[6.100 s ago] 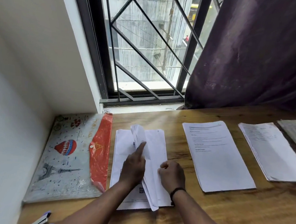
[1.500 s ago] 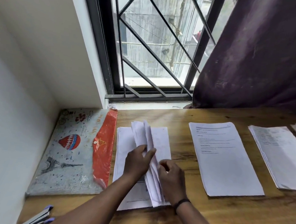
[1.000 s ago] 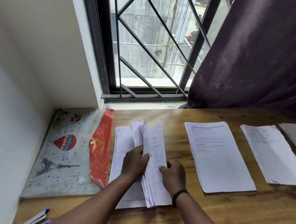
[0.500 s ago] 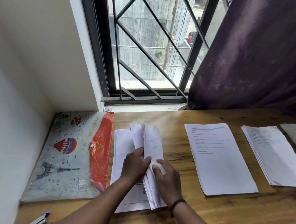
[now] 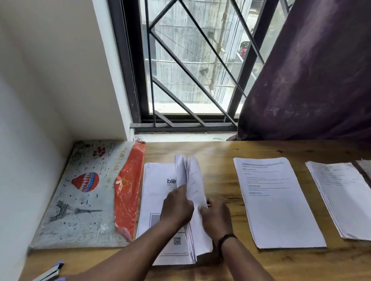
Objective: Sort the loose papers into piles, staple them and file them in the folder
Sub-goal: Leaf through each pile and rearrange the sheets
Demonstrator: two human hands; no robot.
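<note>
A wooden desk (image 5: pixel 257 274) stands against a barred window (image 5: pixel 194 57), a dark curtain (image 5: pixel 334 70) to its right and a white wall (image 5: pixel 11 123) to its left. The folder (image 5: pixel 91 194) lies in the corner. Beside it, both hands work the papers (image 5: pixel 189 186): the left hand (image 5: pixel 177 207) pinches lifted sheets, the right hand (image 5: pixel 216 218) curls on their edge. More piles (image 5: pixel 277 208) lie to the right.

The bottom sheet (image 5: pixel 155 182) of the left pile bore bold letters "blin" (the rest hidden) and a QR code (image 5: pixel 177 240) near its near edge.
</note>
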